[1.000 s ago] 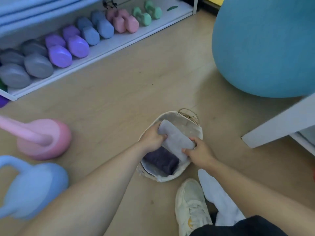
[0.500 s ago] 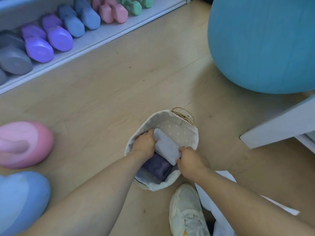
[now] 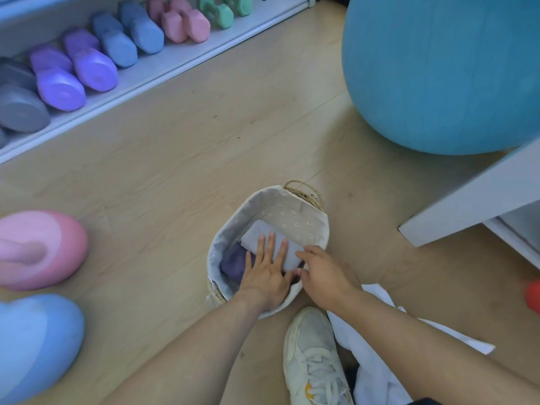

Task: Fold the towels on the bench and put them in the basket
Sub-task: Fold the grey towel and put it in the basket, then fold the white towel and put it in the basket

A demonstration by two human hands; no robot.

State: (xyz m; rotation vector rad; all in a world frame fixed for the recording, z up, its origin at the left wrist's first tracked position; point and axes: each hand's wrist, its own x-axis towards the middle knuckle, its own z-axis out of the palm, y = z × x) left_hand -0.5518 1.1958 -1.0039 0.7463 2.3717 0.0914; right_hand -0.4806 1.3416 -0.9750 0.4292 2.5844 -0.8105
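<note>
A small round basket [image 3: 292,209] with a pale cloth lining and a rope handle stands on the wooden floor. Inside it a folded grey towel [image 3: 257,233] lies over a dark purple towel [image 3: 232,266]. My left hand [image 3: 264,273] lies flat on the grey towel with straight fingers, pressing it down. My right hand [image 3: 324,274] sits at the basket's near right rim, its fingers touching the towel's right end; its fingertips are partly hidden.
A big teal exercise ball [image 3: 438,71] fills the upper right. A white bench corner [image 3: 467,200] juts in at right. Pink [image 3: 43,249] and blue [image 3: 38,343] kettlebells sit at left, coloured dumbbells [image 3: 96,62] on a low shelf. My white shoe [image 3: 312,355] is below the basket.
Both hands gripped the grey towel and lowered it into the basket. Now the left hand has let go and lies flat on it; the right hand has loosened at its end.
</note>
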